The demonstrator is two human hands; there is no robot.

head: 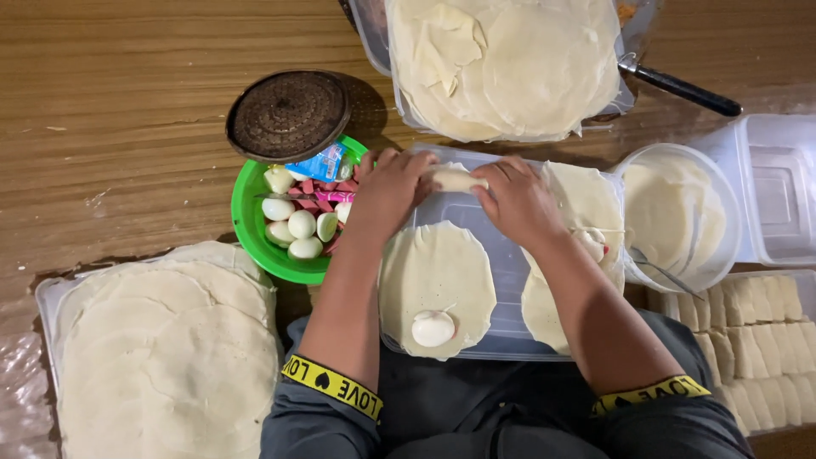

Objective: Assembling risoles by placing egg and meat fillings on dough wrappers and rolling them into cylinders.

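My left hand (389, 189) and my right hand (516, 200) both grip a pale rolled wrapper (456, 178) at the far edge of a clear plastic lid (507, 280) that lies across my lap. Nearer to me on the lid lies a flat round wrapper (438, 276) with a peeled egg piece (433, 328) on its near edge. More flat wrappers (586, 204) lie to the right of my right hand.
A green bowl (248, 228) with peeled eggs and red sausage pieces sits left, a round brown lid (289, 115) behind it. Stacks of wrappers (166, 348) lie front left and in the tray at the top (510, 64). A bowl of white paste (676, 212), finished rolls (752, 319) and an empty tub (778, 187) stand right.
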